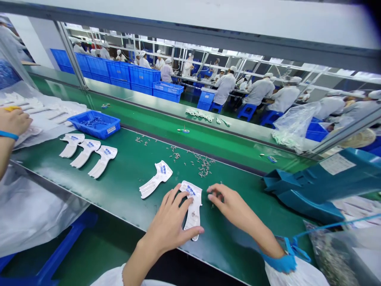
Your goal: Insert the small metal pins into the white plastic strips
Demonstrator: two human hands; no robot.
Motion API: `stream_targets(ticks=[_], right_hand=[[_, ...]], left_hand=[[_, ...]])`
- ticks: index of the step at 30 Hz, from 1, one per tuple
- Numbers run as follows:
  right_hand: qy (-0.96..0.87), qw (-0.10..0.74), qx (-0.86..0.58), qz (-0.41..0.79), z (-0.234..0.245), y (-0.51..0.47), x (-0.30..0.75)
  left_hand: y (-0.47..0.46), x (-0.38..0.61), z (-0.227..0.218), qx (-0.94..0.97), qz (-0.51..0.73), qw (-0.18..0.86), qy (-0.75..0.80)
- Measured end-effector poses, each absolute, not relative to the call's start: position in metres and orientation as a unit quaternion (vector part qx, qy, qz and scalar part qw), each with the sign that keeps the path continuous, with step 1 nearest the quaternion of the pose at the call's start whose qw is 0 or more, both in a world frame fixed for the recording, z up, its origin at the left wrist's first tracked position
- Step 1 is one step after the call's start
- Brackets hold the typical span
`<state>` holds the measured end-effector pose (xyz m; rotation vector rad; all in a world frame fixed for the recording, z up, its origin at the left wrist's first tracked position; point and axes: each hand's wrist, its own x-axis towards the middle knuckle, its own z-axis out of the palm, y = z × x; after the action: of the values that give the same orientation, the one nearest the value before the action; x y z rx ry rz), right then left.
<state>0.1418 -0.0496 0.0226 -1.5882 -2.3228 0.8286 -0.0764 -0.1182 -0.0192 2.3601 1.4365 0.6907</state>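
Note:
My left hand (171, 222) holds a white plastic handle shell (194, 212) against the green bench, fingers along its left side and thumb across its lower end. Blue pieces sit in the shell's wide end, and small metal parts show in its grip. Just right of it, my right hand (230, 202) has its thumb and fingertips drawn together; what they hold, if anything, is too small to make out. A similar shell (155, 179) with blue pieces lies to the left. Small metal parts (205, 165) are scattered beyond the shells.
Three more shells (102, 161) lie at left beside a blue tray (94, 123) of blue pieces. A co-worker's hand (13, 121) shows at far left. A green conveyor (154, 123) runs behind the bench. Teal bins (312, 186) stand at right.

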Motion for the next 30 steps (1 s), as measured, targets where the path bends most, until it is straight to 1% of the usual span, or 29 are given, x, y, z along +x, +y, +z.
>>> stream_targets(ticks=[2, 4, 7, 9, 11, 12, 17, 20, 23, 30], right_hand=[[-0.808, 0.112, -0.542, 0.202, 0.014, -0.041, 0.149], [-0.823, 0.091, -0.538, 0.158, 0.005, -0.032, 0.151], [-0.822, 0.072, -0.551, 0.125, -0.004, -0.022, 0.147], [-0.817, 0.087, -0.558, 0.121, -0.003, -0.020, 0.143], [-0.804, 0.120, -0.562, 0.151, 0.003, -0.024, 0.141], [-0.794, 0.136, -0.562, 0.187, 0.007, -0.028, 0.140], [-0.688, 0.222, -0.508, 0.468, 0.024, -0.055, 0.127], [-0.645, 0.222, -0.469, 0.561, 0.025, -0.067, 0.114], [-0.644, 0.211, -0.456, 0.576, 0.022, -0.071, 0.104], [-0.717, 0.187, -0.483, 0.466, 0.031, -0.082, 0.105]], left_hand=[[-0.119, -0.077, -0.020, 0.813, 0.238, 0.141, 0.512], [-0.119, -0.077, -0.021, 0.812, 0.234, 0.138, 0.516], [-0.119, -0.078, -0.021, 0.821, 0.226, 0.137, 0.506], [-0.118, -0.079, -0.020, 0.826, 0.227, 0.135, 0.498], [-0.118, -0.080, -0.019, 0.827, 0.237, 0.132, 0.493], [-0.118, -0.080, -0.019, 0.826, 0.245, 0.131, 0.491], [-0.118, -0.078, -0.019, 0.814, 0.321, 0.117, 0.469], [-0.118, -0.077, -0.021, 0.807, 0.368, 0.102, 0.451], [-0.118, -0.077, -0.022, 0.802, 0.380, 0.098, 0.451], [-0.120, -0.077, -0.020, 0.801, 0.369, 0.096, 0.461]])
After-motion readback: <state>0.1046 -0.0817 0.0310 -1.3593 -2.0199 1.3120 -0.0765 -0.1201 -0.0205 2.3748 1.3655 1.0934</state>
